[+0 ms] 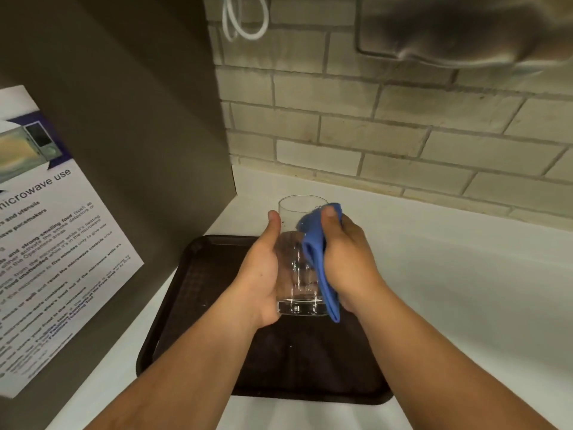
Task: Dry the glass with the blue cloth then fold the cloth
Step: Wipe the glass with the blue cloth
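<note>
Our left hand clasps the glass above the tray at the desk's back-left corner, steadying it, while our right hand presses the blue cloth against its side.

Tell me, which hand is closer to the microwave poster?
Left. The left hand grips the glass on the side toward the poster. The right hand presses the blue cloth against the glass's far side, farther away.
</note>
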